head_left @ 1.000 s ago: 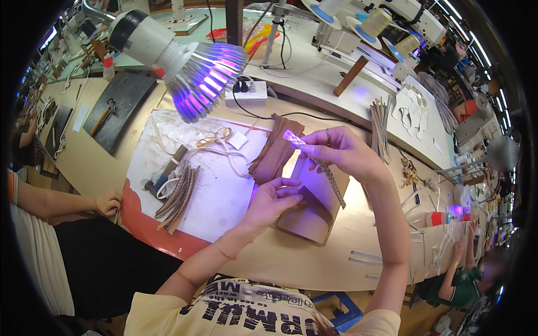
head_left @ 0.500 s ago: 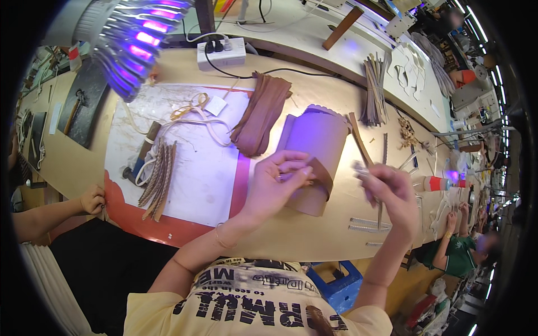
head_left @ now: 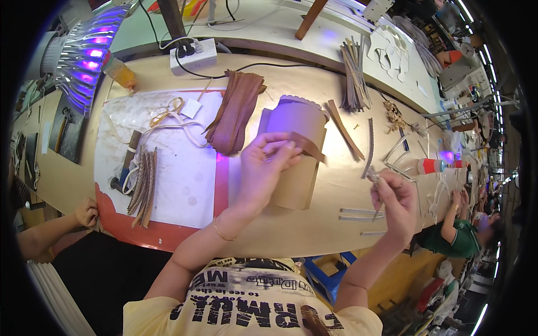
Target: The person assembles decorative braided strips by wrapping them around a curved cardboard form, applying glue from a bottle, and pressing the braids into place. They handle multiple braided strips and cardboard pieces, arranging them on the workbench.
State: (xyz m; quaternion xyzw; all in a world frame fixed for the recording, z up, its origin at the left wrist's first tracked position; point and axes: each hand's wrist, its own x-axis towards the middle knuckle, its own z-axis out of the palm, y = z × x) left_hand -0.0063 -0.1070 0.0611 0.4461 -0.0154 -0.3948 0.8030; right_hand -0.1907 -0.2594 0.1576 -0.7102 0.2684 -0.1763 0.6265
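My left hand (head_left: pixel 268 162) pinches a brown leather strip (head_left: pixel 307 145) against a tan leather panel (head_left: pixel 296 150) that lies on the workbench. My right hand (head_left: pixel 395 199) is off to the right near the bench's front edge, closed on a thin grey strip (head_left: pixel 371 176) held just above several similar strips (head_left: pixel 358 214) on the wood. The two hands are well apart.
A pile of brown leather strips (head_left: pixel 235 111) lies left of the panel on a white sheet over a red mat (head_left: pixel 168 168). A purple lamp (head_left: pixel 84 50) hangs at the upper left. A white power strip (head_left: pixel 193 56), a bundle of strips (head_left: pixel 353 75), another person's hand (head_left: pixel 87 211).
The view has swung down and right. My right hand has left the panel and moved right to the bench edge, where it now holds a thin strip. My left hand stays on the panel.
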